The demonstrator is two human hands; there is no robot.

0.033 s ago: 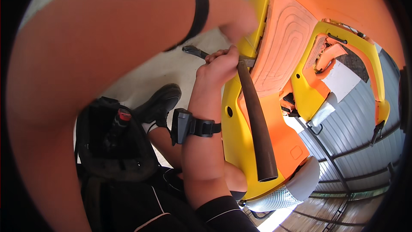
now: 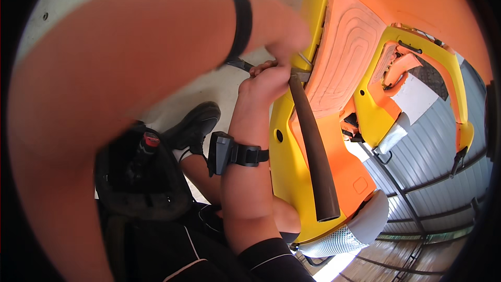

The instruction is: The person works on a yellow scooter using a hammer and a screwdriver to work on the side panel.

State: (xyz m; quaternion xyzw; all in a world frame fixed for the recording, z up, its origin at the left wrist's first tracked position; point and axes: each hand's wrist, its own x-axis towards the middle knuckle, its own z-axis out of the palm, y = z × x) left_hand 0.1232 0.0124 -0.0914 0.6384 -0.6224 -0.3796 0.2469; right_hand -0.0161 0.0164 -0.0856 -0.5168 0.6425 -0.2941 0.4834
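Observation:
My left hand point(image 2: 286, 35), smeared by motion, reaches over from the left beside a thin metal rod point(image 2: 305, 58) at the yellow panel's edge; its grip is unclear. Just below, my right hand point(image 2: 269, 81) has its fingers curled round a dark metal bar point(image 2: 241, 64) that crosses toward the yellow-and-orange machine body point(image 2: 285, 198). A long dark pipe point(image 2: 313, 149) slants down from beside that hand across the body, past the ribbed orange pad point(image 2: 347, 47).
An open black bag point(image 2: 112, 177) holding a red-and-black object point(image 2: 150, 143) lies at lower left, beside my black shoe point(image 2: 193, 120) on the concrete floor point(image 2: 78, 8). A second yellow-and-orange body point(image 2: 381, 125) stands at right, with corrugated metal sheeting point(image 2: 428, 151) beyond.
My left forearm and hand have shifted slightly down, now covering more of the dark bar's far end. My right hand and the pipe have barely moved.

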